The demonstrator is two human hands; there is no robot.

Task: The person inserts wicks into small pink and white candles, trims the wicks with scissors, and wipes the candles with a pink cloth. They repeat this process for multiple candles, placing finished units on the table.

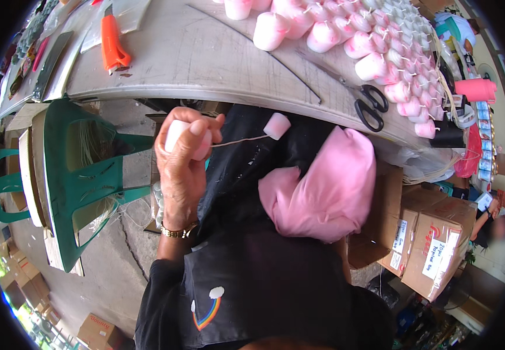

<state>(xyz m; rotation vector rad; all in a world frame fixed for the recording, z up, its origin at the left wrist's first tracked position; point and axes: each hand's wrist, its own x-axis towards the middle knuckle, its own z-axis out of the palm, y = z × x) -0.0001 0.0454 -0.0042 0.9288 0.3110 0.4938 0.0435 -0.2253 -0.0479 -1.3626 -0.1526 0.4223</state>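
My left hand [183, 157], with a gold watch on its wrist, is closed around a pink and white candle [177, 135] above my lap. A long pale wick [238, 141] runs from beside that hand toward a second small candle [276, 126], which is over the dark cloth of my lap near the table edge. A pink cloth [328, 186] covers my right hand, whose fingers are hidden; only a bit of wrist shows below it. The cloth is to the right of the second candle.
On the table [205, 64] are rows of candles [375, 46], black-handled scissors [371, 107], a thin dark rod [264, 51] and an orange cutter [112, 44]. A green plastic chair [80, 186] stands left. Cardboard boxes [433, 245] are at right; another person [488, 224] is beyond.
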